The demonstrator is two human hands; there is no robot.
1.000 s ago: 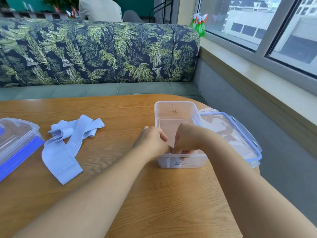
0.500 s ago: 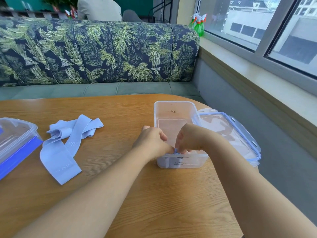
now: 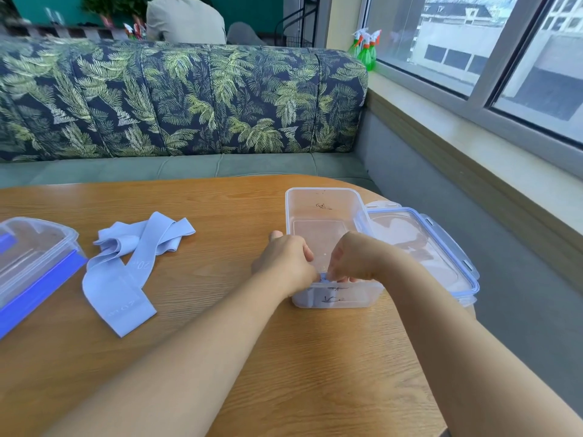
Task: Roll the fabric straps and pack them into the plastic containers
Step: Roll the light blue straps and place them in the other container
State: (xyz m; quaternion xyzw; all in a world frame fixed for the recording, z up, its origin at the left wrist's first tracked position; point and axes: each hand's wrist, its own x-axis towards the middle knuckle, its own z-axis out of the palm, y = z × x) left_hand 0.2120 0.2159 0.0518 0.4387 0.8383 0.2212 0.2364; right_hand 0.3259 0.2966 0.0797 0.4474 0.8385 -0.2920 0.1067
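- Box (image 3: 31, 257), way left of the fingers: lid on, blue showing through the wall, so probably one packed already.
- Strap (image 3: 126, 279), well left of the fingers, flat on the table (image 3: 220, 342): not rolled, far end folded over itself, long tail running from the near end away and a bit right. Yet to be rolled and packed.
- Left hand (image 3: 284, 263): fingers curled, pinching a small blue roll (image 3: 323, 276) from its left side.
- Roll itself: right between the two sets of fingertips, just inside the tub's near wall. Mostly hidden, so no telling which way its axis lies.
- Right hand (image 3: 356, 260): curled as well, pinching the same roll from the right.
- Tub (image 3: 325, 209): open, long axis pointing straight away from the fingers.
- Lid (image 3: 419, 247): off, just right of the fingers, up against the tub's right side. Looks like roughly halfway through: this roll going in, then the lid, then that loose strap.
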